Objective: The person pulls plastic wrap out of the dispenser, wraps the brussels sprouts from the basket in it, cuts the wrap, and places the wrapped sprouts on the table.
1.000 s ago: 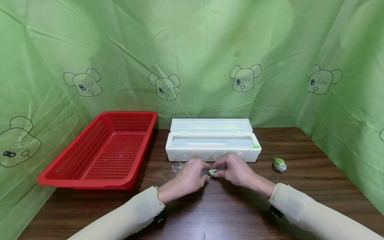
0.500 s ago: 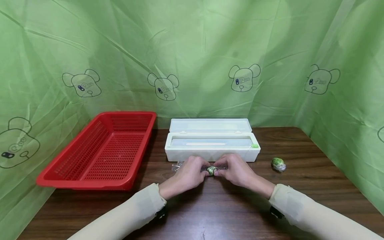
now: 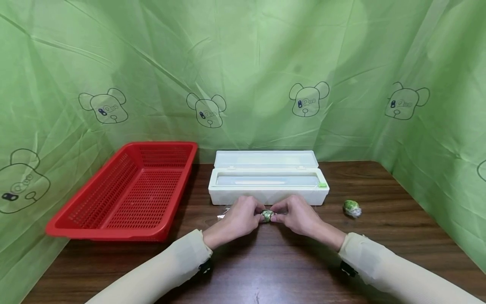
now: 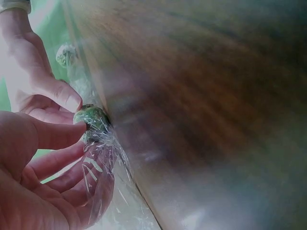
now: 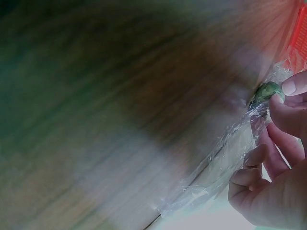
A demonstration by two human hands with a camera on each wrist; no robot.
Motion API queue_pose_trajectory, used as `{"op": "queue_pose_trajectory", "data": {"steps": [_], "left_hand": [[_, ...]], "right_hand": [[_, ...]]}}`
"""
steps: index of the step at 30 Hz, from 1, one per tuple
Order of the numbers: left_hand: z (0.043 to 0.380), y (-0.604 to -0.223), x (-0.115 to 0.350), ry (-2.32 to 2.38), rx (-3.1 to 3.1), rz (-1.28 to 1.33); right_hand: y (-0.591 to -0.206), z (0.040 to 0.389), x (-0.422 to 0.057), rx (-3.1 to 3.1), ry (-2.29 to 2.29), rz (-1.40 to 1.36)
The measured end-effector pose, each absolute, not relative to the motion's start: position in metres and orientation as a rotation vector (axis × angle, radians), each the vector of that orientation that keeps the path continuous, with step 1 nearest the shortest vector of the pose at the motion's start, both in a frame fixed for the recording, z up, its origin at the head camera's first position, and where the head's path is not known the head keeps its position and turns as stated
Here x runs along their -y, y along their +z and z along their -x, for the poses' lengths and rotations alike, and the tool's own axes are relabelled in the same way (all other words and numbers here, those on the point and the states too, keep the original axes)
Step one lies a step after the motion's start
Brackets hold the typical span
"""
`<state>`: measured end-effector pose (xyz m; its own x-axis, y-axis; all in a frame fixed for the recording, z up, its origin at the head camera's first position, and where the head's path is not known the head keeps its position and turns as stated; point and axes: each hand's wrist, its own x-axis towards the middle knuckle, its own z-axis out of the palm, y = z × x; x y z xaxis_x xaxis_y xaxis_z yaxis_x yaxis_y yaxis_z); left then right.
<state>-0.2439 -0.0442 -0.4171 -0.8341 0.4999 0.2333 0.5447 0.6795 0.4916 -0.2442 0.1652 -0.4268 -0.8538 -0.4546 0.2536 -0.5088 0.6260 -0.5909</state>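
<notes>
A small, green, roundish thing [image 3: 267,215] with mottled skin sits between both hands at mid-table, clear cling film around it. My left hand [image 3: 243,217] pinches its left side between thumb and fingers. From the other side my right hand [image 3: 298,216] pinches it too. In the left wrist view loose cling film [image 4: 103,177] trails from the green thing over the left fingers. The right wrist view has more film [image 5: 206,177] running down beside the right hand. A second green thing [image 3: 352,208], film-wrapped, lies on the table to the right of my right hand.
Just behind the hands stands a white cling film dispenser [image 3: 265,196], its lid [image 3: 265,159] raised and a green slider [image 3: 322,185] at its right end. A red perforated basket [image 3: 163,231] occupies the left. Green cloth [image 3: 250,76] hangs behind the brown table [image 3: 262,270].
Both hands keep hold of the green thing and have shifted very slightly away from me. The film showing at its right side has largely gone from sight behind the right fingers.
</notes>
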Motion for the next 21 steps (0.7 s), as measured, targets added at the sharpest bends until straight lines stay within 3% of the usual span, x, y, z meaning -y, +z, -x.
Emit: {"op": "queue_pose_trajectory", "data": {"steps": [21], "left_hand": [[0.24,-0.411,0.045,-0.879,2.796,0.902]], "right_hand": [[-0.413,0.231,-0.177,2.71,1.009,-0.762]]}}
